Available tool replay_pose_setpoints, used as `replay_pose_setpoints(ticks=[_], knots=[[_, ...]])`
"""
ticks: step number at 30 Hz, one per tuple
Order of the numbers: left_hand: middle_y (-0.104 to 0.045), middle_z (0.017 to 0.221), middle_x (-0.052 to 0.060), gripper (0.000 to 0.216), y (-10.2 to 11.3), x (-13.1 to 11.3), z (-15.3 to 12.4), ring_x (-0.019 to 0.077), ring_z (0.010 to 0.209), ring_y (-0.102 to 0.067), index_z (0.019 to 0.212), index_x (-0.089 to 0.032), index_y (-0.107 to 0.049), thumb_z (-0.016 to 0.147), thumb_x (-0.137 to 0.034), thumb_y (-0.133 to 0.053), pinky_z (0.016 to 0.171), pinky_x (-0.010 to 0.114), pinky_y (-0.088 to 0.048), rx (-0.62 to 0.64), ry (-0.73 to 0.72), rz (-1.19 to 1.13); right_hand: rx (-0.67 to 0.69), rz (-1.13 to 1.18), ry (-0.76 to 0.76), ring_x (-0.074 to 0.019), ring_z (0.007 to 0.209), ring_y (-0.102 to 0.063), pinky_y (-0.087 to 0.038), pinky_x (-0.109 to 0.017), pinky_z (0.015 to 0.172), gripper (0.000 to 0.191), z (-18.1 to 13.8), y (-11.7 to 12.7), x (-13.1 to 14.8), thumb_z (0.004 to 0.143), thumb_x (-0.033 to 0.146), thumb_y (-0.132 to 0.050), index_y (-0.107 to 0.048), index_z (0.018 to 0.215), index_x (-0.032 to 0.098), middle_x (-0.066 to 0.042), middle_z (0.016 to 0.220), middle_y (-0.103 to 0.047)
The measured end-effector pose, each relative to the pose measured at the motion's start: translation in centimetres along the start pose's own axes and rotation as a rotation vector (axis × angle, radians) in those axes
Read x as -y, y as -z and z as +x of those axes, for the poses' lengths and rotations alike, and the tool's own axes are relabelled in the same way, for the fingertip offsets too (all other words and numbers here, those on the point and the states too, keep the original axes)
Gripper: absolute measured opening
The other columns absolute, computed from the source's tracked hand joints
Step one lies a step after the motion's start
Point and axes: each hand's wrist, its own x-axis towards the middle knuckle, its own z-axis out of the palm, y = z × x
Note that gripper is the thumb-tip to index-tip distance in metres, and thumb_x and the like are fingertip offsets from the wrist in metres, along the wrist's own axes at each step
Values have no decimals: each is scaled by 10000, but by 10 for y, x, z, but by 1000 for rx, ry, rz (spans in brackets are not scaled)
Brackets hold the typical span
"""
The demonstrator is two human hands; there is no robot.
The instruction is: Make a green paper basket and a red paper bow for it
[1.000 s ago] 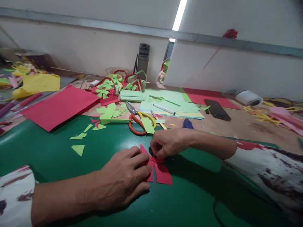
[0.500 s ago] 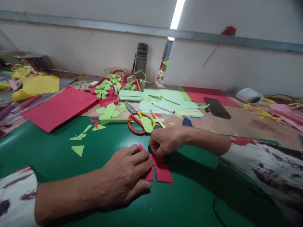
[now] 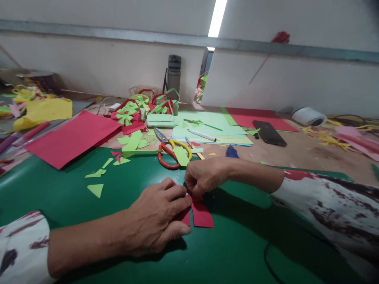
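Observation:
A cut red paper piece [image 3: 203, 215] with a slit up its front lies on the green mat. My left hand [image 3: 161, 217] rests over its left part, pressing it down with fingers laid out and the thumb apart. My right hand [image 3: 203, 177] is closed in a pinch at the paper's far side, where a bit of red shows under the fingertips. What exactly is pinched is mostly hidden. Just beyond my right hand lie scissors [image 3: 168, 159] with one red and one yellow handle, a light green paper scrap [image 3: 181, 156] across them.
Green scraps [image 3: 96, 190] dot the green mat [image 3: 124, 272]. Behind are a red sheet [image 3: 74, 136], small paper baskets [image 3: 160, 120], a grey bottle [image 3: 174, 75], a white marker [image 3: 201, 135] on pale green sheets and a dark phone [image 3: 269, 133]. A black cord [image 3: 266, 260] lies front right.
The view has shifted slightly. Both hands stay at the red paper, with only a small movement of the fingers.

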Motion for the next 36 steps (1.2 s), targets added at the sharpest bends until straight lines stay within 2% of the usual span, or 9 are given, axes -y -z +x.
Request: replay_pose_setpoints(ticks=[9, 14, 16, 19, 22, 25, 28, 31, 36], knots=[[-528, 944, 75, 657, -5, 3, 4, 212, 766, -377, 997, -184, -556, 887, -611, -69, 717, 379, -360, 0, 73, -50, -45, -8, 14, -95, 487, -464, -328, -211, 462, 87, 1, 1, -4, 640, 175, -599, -666, 687, 146, 46, 512, -522], [-521, 966, 83, 691, -3, 2, 5, 218, 788, -385, 996, -182, -562, 878, -617, -39, 695, 374, -362, -2, 85, -52, -338, -76, -61, -110, 510, -418, -258, -242, 462, 140, -26, -8, -17, 728, 194, -504, -630, 692, 143, 3, 571, -522], [-520, 962, 81, 661, -1, 2, 4, 214, 783, -388, 1037, -186, -557, 893, -593, -57, 696, 372, -364, -2, 87, -62, -429, -99, -103, -115, 519, -410, -238, -249, 464, 125, -40, -22, -20, 751, 218, -512, -608, 700, 158, -3, 599, -527], [-518, 944, 79, 630, 0, 3, 4, 209, 777, -390, 1053, -183, -557, 909, -566, -77, 697, 366, -370, -16, 92, -80, -465, -80, -49, -119, 548, -442, -250, -235, 484, 75, -55, -52, -21, 738, 268, -615, -593, 744, 196, 19, 613, -542], [-519, 933, 72, 637, 0, 3, 4, 208, 795, -396, 1013, -189, -574, 917, -545, -54, 711, 362, -370, -36, 65, -96, -564, -27, -22, -133, 613, -491, -297, -235, 533, 84, -59, -79, -21, 750, 230, -626, -601, 823, 196, 7, 689, -587], [-517, 921, 70, 658, -1, 4, 4, 205, 791, -397, 999, -187, -579, 917, -540, -30, 721, 365, -363, -55, 59, -94, -697, 96, 49, -131, 640, -511, -342, -231, 572, 82, -54, -96, -21, 759, 213, -631, -616, 835, 187, 2, 730, -602], [-517, 924, 72, 650, -2, 5, 4, 202, 785, -400, 954, -182, -581, 919, -533, -35, 730, 364, -358, -53, 71, -91, -783, 269, 158, -125, 666, -543, -379, -226, 614, 38, -48, -101, -21, 782, 184, -613, -648, 797, 182, 5, 729, -614], [-517, 937, 67, 602, -2, 5, 3, 199, 796, -407, 931, -194, -579, 931, -511, -67, 739, 351, -358, -42, 65, -84, -842, 386, 200, -123, 668, -563, -398, -229, 620, 89, -42, -101, -24, 807, 175, -589, -666, 764, 181, 7, 721, -625], [-519, 935, 68, 554, -1, 3, 2, 201, 783, -403, 921, -194, -573, 933, -497, -110, 726, 353, -363, -41, 83, -78, -946, 251, 182, -164, 799, -560, -400, -290, 736, 109, -38, -101, -32, 782, 142, -623, -661, 874, 188, -19, 827, -658]])
